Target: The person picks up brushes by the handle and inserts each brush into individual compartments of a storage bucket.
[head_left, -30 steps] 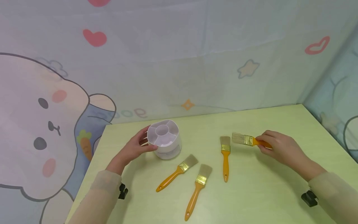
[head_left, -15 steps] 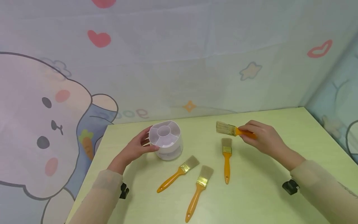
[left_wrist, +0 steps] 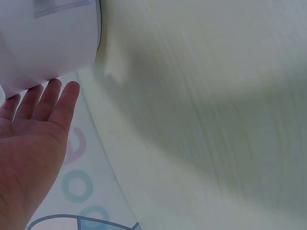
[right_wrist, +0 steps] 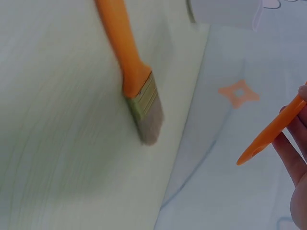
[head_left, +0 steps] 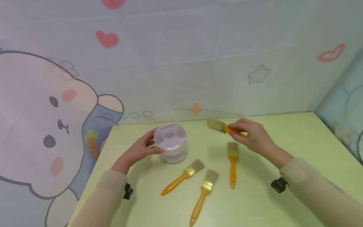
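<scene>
In the head view a white round desk organizer (head_left: pixel 178 152) with several compartments around a central one stands at the table's back left. My left hand (head_left: pixel 138 152) holds it from the left, thumb at the front and fingers along its far side; the left wrist view shows the fingertips against its wall (left_wrist: pixel 53 52). My right hand (head_left: pixel 255 135) pinches the orange handle of a paintbrush (head_left: pixel 217 125), raised above the table with its bristles towards the organizer. That handle (right_wrist: pixel 271 132) shows in the right wrist view; its bristles are out of frame there.
Three more orange-handled paintbrushes lie on the pale table (head_left: pixel 147 208): one (head_left: pixel 181 178) near the organizer, one (head_left: pixel 202 197) in front, one (head_left: pixel 233 164) below my right hand. A printed cloth (head_left: pixel 170 82) hangs behind the table's back edge.
My right hand has carried the paintbrush leftward and up, from beyond the rightmost lying brush to nearer the organizer. My left hand has stayed on the organizer; the view has shifted slightly.
</scene>
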Demonstrator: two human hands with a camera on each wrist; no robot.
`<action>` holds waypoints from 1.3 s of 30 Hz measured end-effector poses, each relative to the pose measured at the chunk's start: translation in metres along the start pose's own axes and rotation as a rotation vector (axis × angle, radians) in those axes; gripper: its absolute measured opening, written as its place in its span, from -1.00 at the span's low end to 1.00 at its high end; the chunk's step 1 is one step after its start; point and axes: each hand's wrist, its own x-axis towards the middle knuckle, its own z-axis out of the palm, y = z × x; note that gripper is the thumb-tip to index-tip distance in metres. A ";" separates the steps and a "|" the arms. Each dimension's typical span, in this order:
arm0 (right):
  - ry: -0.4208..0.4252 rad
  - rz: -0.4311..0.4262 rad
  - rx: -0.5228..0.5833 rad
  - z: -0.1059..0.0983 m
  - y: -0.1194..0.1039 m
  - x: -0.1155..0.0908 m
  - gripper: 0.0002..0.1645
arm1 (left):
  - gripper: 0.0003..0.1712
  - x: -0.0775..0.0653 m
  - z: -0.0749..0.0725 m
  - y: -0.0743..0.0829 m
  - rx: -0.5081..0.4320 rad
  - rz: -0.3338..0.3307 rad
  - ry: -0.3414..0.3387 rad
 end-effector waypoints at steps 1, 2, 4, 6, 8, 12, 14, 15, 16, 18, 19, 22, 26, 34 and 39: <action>-0.003 0.011 0.020 0.001 -0.001 0.002 -0.67 | 0.12 0.001 0.000 0.000 0.000 0.001 -0.003; -0.006 0.020 0.036 0.003 -0.002 0.005 -0.68 | 0.12 0.001 0.000 0.001 0.000 0.000 -0.005; -0.008 0.035 0.069 0.006 -0.005 0.010 -0.69 | 0.12 0.001 0.001 0.002 -0.001 -0.004 -0.007; -0.005 0.044 0.092 0.010 -0.008 0.016 -0.69 | 0.12 0.001 0.001 0.002 -0.002 -0.010 -0.006; 0.009 0.042 0.108 0.013 -0.011 0.022 -0.69 | 0.13 0.001 0.001 0.002 -0.001 -0.013 -0.005; 0.039 0.024 0.135 0.020 -0.017 0.034 -0.69 | 0.13 0.001 0.000 0.000 0.002 -0.013 -0.005; 0.058 0.009 0.152 0.023 -0.021 0.041 -0.69 | 0.13 0.002 -0.001 -0.001 0.001 -0.011 -0.005; 0.066 0.001 0.162 0.025 -0.022 0.045 -0.69 | 0.13 0.002 -0.001 -0.001 0.001 -0.011 -0.004; 0.073 -0.006 0.171 0.027 -0.024 0.049 -0.68 | 0.12 0.002 -0.001 -0.001 0.001 -0.013 -0.001; 0.087 -0.019 0.195 0.031 -0.028 0.056 -0.68 | 0.12 0.002 -0.001 -0.002 0.003 -0.013 0.000; 0.091 -0.024 0.206 0.032 -0.031 0.060 -0.68 | 0.11 0.002 -0.001 -0.002 0.000 -0.015 0.001; 0.094 -0.032 0.235 0.039 -0.036 0.070 -0.68 | 0.11 0.003 -0.001 -0.002 -0.001 -0.014 -0.001; 0.090 -0.043 0.267 0.048 -0.043 0.081 -0.69 | 0.10 0.005 -0.001 -0.004 -0.005 -0.004 -0.012; 0.089 -0.044 0.344 0.064 -0.057 0.098 -0.68 | 0.10 0.006 0.000 -0.002 -0.017 0.001 -0.018; 0.087 0.004 0.403 0.074 -0.066 0.108 -0.68 | 0.09 0.005 0.001 -0.002 -0.022 -0.001 -0.016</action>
